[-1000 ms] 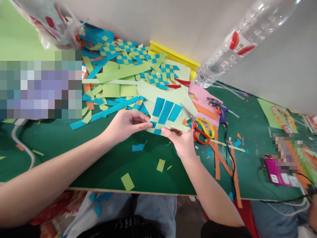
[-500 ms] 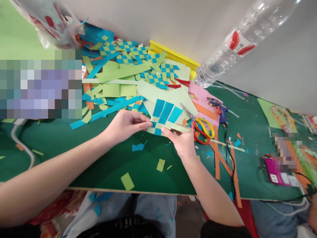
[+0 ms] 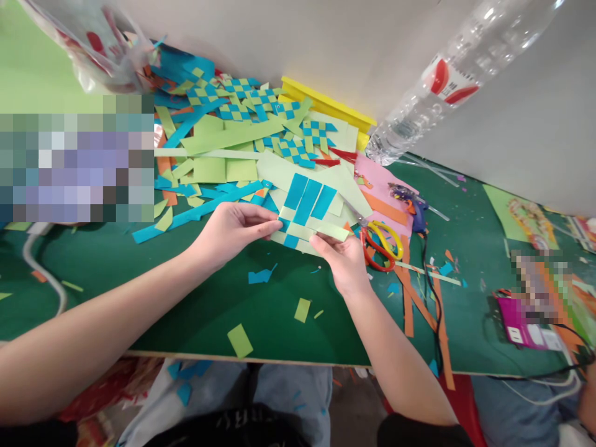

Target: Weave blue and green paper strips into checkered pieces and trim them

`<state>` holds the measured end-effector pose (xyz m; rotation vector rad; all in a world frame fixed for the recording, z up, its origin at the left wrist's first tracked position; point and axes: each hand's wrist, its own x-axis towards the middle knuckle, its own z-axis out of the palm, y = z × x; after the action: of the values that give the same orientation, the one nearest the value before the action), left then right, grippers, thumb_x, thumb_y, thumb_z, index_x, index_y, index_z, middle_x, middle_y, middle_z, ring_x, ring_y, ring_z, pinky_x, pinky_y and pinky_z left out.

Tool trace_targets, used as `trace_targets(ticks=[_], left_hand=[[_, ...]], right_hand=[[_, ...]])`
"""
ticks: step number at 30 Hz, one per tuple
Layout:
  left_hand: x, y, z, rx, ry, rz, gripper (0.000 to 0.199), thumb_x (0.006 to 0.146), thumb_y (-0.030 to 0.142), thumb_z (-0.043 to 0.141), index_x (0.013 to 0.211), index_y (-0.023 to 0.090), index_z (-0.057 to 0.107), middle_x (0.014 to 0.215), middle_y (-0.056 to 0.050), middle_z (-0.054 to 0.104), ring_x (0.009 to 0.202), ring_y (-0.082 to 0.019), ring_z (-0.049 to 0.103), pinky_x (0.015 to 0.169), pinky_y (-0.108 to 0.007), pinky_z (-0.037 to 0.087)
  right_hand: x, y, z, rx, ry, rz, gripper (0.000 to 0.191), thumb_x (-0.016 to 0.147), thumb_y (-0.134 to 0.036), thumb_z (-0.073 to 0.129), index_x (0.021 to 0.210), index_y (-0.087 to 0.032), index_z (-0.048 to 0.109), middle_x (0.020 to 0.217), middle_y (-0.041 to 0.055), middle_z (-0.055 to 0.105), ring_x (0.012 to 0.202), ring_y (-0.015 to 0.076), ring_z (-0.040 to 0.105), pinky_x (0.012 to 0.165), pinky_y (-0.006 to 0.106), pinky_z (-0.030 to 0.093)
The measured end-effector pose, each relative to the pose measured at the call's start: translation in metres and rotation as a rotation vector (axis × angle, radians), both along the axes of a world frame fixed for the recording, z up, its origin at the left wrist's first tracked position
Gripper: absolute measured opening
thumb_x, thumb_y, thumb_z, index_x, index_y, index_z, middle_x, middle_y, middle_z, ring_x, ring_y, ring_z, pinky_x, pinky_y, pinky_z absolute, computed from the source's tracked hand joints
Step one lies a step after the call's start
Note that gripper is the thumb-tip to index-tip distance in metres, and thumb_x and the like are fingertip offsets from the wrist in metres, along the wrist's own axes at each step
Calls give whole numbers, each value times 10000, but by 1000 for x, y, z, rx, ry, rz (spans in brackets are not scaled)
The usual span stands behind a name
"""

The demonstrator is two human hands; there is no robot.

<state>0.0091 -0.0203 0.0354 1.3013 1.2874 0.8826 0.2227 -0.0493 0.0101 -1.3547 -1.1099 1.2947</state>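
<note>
A woven piece of blue and pale green paper strips [image 3: 302, 208] is held up over the green table, its blue strips fanning away from me. My left hand [image 3: 237, 233] pinches its left edge between thumb and fingers. At the lower right, my right hand [image 3: 342, 254] grips it, with the thumb on top and the other fingers partly hidden beneath. One pale green strip end sticks out above the right fingers. Just right of that hand lie scissors [image 3: 382, 245] with red and yellow handles.
Finished woven pieces [image 3: 319, 133] and paper strips pile up behind the hands. A plastic bottle [image 3: 419, 105] stands at the back right. Beyond the scissors are a purple glue gun [image 3: 419, 217] and orange strips [image 3: 408, 298]. A white cable [image 3: 44, 273] crosses the left side.
The woven piece has tilted and shifted slightly away from me, and its blue strips lie closer together. My right hand's thumb has moved a little right along it.
</note>
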Motion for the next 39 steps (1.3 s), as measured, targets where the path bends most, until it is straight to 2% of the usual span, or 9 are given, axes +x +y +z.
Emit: trace_targets(ticks=[7,14,24,32,39], left_hand=[[1,0,-3,-11,-105,35,301,695,455,761,803,176,733,738,-32,719,633,-131,649,653,-258,567],[1,-1,1,-38,-249,-48,198,728,390,749,791,202,737,772,-22,724,638,-119,658,666,-250,580],[1,-3,4,6,-230,-45,195,735,346,760,844,188,724,761,-10,720,646,-108,664,668,-219,572],[-1,-1,1,-16,-251,-53,257,698,323,786,895,174,712,828,-33,738,707,-137,691,719,-256,584],[-2,0,1,4,-254,-121,225,680,337,800,812,184,701,822,-22,726,736,-133,681,710,-243,573]], right_hand=[[1,4,-7,-17,48,-43,263,642,-419,804,817,-232,746,847,17,759,897,212,702,838,353,565],[5,6,-6,-67,136,-13,250,656,-414,803,841,-251,761,835,6,760,835,176,698,861,348,545],[6,4,-3,-13,69,-48,245,656,-425,799,833,-259,765,844,8,761,871,184,700,873,353,541],[6,3,0,12,44,-20,226,662,-436,795,818,-275,768,829,1,761,830,172,698,798,320,554],[8,1,1,26,-8,-13,248,660,-448,790,818,-259,771,727,1,736,698,166,673,676,310,554]])
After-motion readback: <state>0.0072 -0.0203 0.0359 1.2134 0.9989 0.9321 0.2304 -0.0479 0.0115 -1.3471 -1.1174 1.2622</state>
